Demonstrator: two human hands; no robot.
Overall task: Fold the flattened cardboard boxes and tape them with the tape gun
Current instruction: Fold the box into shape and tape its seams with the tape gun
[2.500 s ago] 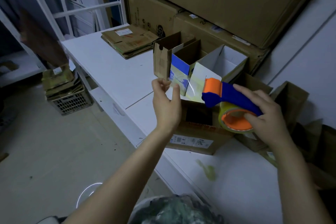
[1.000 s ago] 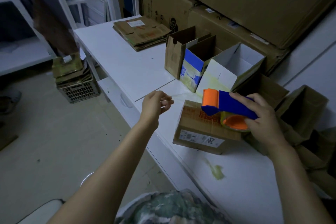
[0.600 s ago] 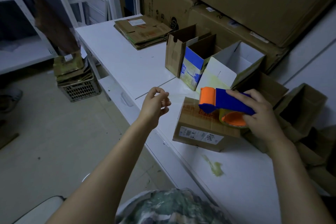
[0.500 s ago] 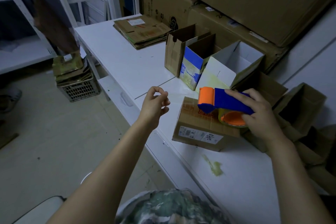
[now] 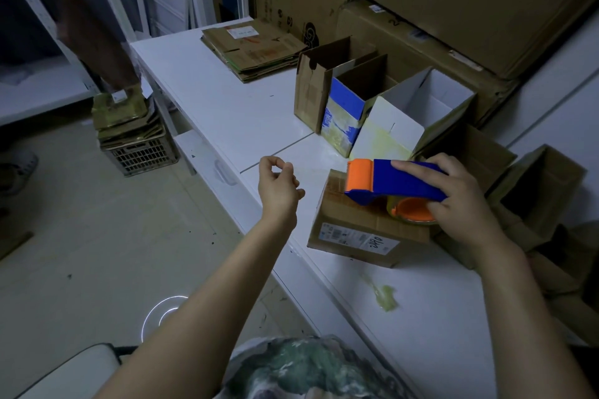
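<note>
Shows a blue-and-orange tape gun (image 5: pixel 393 180) gripped in the right hand (image 5: pixel 460 201), fingers wrapped over the handle, thumb beside the roll. Held in mid-air two seconds ago; now lowered, apparently onto the closed brown box (image 5: pixel 353 227) at the front of the white table (image 5: pixel 227 107), orange head at the box's far left edge. Shows the left hand (image 5: pixel 278 191) dropped from beside the gun to a spot left of the box, clear of it, fingers curled, thumb tip against forefinger, nothing visible between them. Suggests a top seam about to be taped, with the box unsteadied. Leaves open-topped boxes (image 5: pixel 415 113) behind, and a flattened cardboard stack (image 5: pixel 256 52) farther back, not yet folded.
</note>
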